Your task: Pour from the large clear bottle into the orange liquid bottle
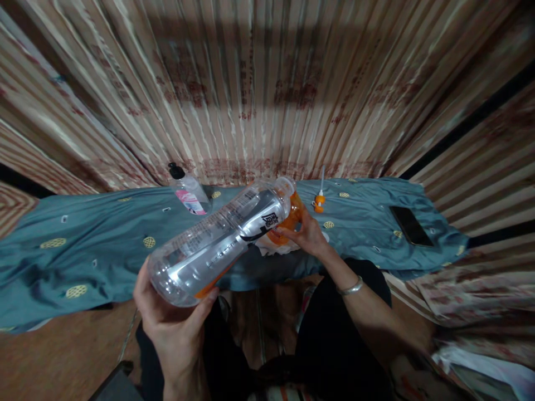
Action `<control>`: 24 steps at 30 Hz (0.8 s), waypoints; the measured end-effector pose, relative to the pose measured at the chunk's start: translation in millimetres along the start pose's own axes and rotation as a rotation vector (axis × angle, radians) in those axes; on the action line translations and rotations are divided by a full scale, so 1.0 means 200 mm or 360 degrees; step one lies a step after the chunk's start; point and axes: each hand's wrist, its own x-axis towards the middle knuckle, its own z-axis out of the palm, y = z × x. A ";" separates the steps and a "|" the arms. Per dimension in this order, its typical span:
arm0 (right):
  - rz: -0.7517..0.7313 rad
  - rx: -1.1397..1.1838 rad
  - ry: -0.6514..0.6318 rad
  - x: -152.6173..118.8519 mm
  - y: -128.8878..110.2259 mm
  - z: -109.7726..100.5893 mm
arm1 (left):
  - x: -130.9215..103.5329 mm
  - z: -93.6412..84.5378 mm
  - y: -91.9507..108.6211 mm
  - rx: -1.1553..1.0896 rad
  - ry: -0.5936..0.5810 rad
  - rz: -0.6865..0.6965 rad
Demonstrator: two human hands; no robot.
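A large clear plastic bottle [221, 239] with a silver and black label lies tilted across the middle of the view, its uncapped neck up and to the right. Around its base, my left hand [171, 312] is closed. My right hand [307, 234] grips an orange translucent bottle [296, 214], which stands partly hidden behind the clear bottle's neck. The clear bottle's mouth is right at the top of the orange one; whether they touch, I cannot tell. Under the orange bottle lies something white and crumpled [278, 248], perhaps tissue. Beyond my right hand sits an orange pump head [319, 201] with its tube pointing up.
A pump bottle with a black top and pink label [191, 194] stands at the back left. A dark phone [412, 225] lies on the right of the teal cloth-covered table [108, 245]. Striped curtains [251, 100] hang close behind and at both sides.
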 end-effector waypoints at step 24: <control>-0.0008 -0.0016 -0.0038 0.00 -0.01 -0.01 | 0.00 -0.01 0.00 0.0005 -0.0008 -0.0027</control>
